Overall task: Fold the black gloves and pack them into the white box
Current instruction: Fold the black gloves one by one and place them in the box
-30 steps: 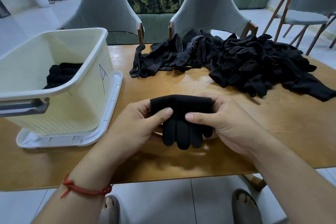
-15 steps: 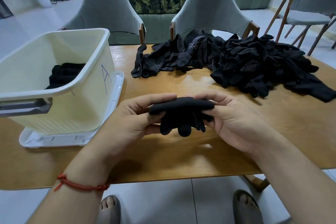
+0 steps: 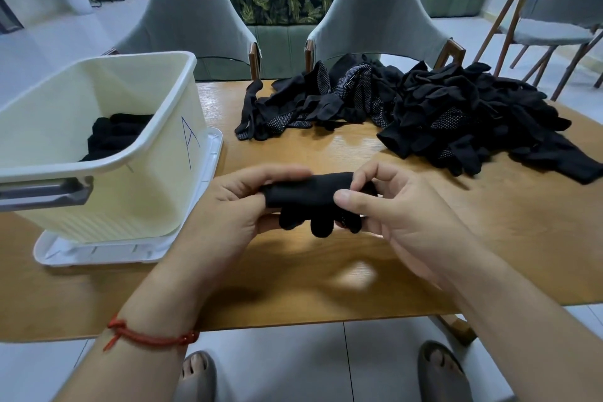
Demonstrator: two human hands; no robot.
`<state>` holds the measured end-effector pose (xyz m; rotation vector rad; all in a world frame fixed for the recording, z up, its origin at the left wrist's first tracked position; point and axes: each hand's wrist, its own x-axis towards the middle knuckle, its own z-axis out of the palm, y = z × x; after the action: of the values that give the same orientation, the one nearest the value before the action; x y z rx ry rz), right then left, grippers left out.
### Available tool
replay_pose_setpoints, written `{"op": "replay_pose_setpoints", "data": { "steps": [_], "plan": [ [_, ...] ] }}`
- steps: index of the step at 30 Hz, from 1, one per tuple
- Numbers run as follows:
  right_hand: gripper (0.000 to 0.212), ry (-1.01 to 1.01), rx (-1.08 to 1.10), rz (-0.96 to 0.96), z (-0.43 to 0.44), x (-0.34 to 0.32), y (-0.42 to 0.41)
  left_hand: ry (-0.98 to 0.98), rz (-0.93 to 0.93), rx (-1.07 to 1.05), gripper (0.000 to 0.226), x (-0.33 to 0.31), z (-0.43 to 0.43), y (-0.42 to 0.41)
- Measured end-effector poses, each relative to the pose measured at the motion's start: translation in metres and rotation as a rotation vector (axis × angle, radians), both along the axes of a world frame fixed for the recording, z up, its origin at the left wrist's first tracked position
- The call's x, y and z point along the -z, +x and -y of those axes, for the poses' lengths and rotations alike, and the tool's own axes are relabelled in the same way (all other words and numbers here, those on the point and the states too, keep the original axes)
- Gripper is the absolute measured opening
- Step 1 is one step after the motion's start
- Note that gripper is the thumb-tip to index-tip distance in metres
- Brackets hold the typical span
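A person holds a pair of black gloves (image 3: 306, 194) just above the wooden surface (image 3: 293, 274), the left hand (image 3: 235, 206) gripping one end of the rolled cuff and the right hand (image 3: 401, 222) pinching the other, glove fingers dangling below. The fold looks half made. The next move likely calls for tucking those fingers in, then carrying the bundle left to the white box (image 3: 130, 202), where folded gloves (image 3: 114, 134) lie, while a loose pile (image 3: 456, 121) waits beyond.
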<state>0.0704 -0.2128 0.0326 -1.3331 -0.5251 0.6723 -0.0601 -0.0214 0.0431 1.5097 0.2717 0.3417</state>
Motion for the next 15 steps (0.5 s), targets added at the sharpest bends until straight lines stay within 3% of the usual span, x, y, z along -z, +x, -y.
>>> {"op": "replay_pose_setpoints", "data": {
  "steps": [3, 7, 11, 15],
  "plan": [
    [0.032, 0.081, 0.147, 0.102, -0.006, -0.004, -0.007, -0.125, 0.001, -0.137, 0.014, -0.007, 0.002, 0.005],
    [0.036, 0.091, 0.227, 0.254, -0.009, -0.008, -0.01, -0.181, 0.033, -0.182, 0.038, -0.014, 0.003, 0.0],
    [0.039, 0.064, 0.241, 0.337, -0.012, -0.019, -0.018, 0.068, 0.119, -0.175, 0.022, -0.023, 0.008, -0.011],
    [0.042, -0.011, 0.2, 0.42, -0.015, -0.043, -0.03, 0.123, 0.204, -0.229, 0.012, -0.033, 0.006, -0.022]
  ]
}}
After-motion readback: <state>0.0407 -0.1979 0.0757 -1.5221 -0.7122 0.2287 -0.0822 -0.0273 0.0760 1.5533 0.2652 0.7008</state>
